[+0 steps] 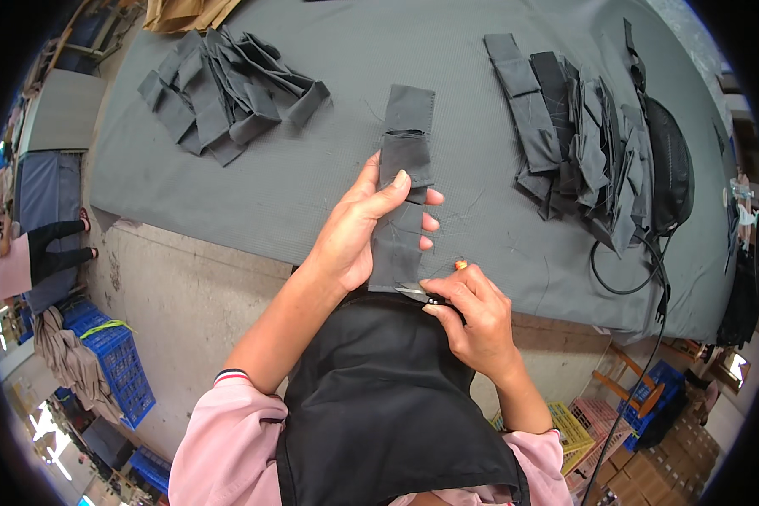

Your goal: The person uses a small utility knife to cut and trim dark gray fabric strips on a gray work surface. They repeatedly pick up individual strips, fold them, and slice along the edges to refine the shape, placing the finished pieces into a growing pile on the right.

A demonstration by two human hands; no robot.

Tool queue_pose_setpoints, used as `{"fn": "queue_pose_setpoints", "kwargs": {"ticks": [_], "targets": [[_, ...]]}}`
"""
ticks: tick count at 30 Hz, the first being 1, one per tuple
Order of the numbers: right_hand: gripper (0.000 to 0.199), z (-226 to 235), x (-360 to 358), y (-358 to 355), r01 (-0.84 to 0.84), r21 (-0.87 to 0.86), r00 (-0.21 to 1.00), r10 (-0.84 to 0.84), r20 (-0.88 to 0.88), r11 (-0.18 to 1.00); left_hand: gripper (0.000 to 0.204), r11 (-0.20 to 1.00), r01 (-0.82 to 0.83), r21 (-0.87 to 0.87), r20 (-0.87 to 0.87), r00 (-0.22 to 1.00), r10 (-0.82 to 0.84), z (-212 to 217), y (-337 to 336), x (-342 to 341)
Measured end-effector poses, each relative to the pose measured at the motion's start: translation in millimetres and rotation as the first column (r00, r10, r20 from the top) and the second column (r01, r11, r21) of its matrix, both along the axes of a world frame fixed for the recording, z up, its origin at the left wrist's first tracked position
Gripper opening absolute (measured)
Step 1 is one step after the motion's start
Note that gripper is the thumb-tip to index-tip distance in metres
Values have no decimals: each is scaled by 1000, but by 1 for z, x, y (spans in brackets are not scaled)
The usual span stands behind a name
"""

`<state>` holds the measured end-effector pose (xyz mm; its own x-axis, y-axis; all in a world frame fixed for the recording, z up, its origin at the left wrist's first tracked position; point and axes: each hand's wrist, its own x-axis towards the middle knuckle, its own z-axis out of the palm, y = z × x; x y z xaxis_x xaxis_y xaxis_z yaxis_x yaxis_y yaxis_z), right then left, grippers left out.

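My left hand grips a dark grey fabric strip, thumb on top and fingertips showing past its right edge. The strip has a folded, stitched part near its upper end, and its lower end hangs at the table's near edge. In my right hand is a small pair of thread snips, their metal blades lying at the strip's lower end. How far the blades are apart is too small to tell. Loose threads lie on the cloth beside the strip.
Folded grey strips lie in a heap at the far left of the cloth-covered table; another row is at the right, by a black mesh item and black cable. Blue crates stand left, near another person.
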<state>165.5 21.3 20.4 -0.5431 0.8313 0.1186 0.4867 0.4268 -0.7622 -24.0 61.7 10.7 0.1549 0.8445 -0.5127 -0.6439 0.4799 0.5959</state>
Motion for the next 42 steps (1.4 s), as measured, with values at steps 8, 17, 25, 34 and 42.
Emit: {"fn": "queue_pose_setpoints", "kwargs": {"ticks": [8,17,25,34,42], "targets": [[31,3,3,2,-38,194,996,21,88,980,28,999,-5,-36,81,997,8,-5,3,-1],[32,3,-12,-15,109,64,992,-105,-63,992,31,990,-135,37,1,991,135,0,6,7],[31,-1,-20,-17,177,142,984,-172,-44,974,40,964,-251,82,-50,965,256,5,3,11],[32,-7,-24,-19,234,150,972,-229,-50,960,25,917,-388,97,-63,917,394,6,4,16],[31,-10,-27,-20,256,185,967,-253,-43,949,30,892,-447,63,-17,894,449,4,4,16]]}}
